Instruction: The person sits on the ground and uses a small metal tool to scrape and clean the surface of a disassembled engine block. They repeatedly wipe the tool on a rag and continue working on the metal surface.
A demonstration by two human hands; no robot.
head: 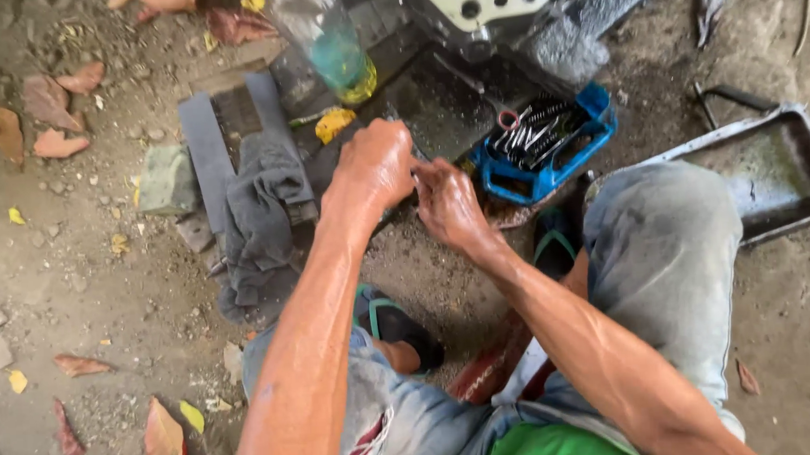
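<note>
Inspector A: Where the two hands meet at the centre of the frame, what is being worked on?

Inspector B: A small part is pinched between them, but it is hidden by the fingers and cannot be identified. The left hand [378, 161] is seen closed into a fist over it; the right hand [446, 202] is curled against it from the lower right, fingertips together. Whether both are clamped on one piece cannot be told.

Inspector A: Surroundings, largest first?

Inspector B: A dark metal tray [785, 183] is noted at the right edge, beside the bent knee. A machine casing [496, 4] is seen at the top centre. A grey rag [261, 215] is draped over a dark block left of centre. A blue tool tray [547, 182] filled with metal bits lies just right of the hands. A clear plastic bottle [331, 42] holding green liquid stands at the upper centre.

Inspector A: Handling properties of the held piece?

Inspector B: It is judged small, stiff and light, probably metal like the bits nearby. Grime is seen on skin and ground, so a slippery surface is to be expected. A pinch by the fingertips across its body is advised, kept low over the ground, since anything dropped would be lost easily among the dirt and leaves.
</note>
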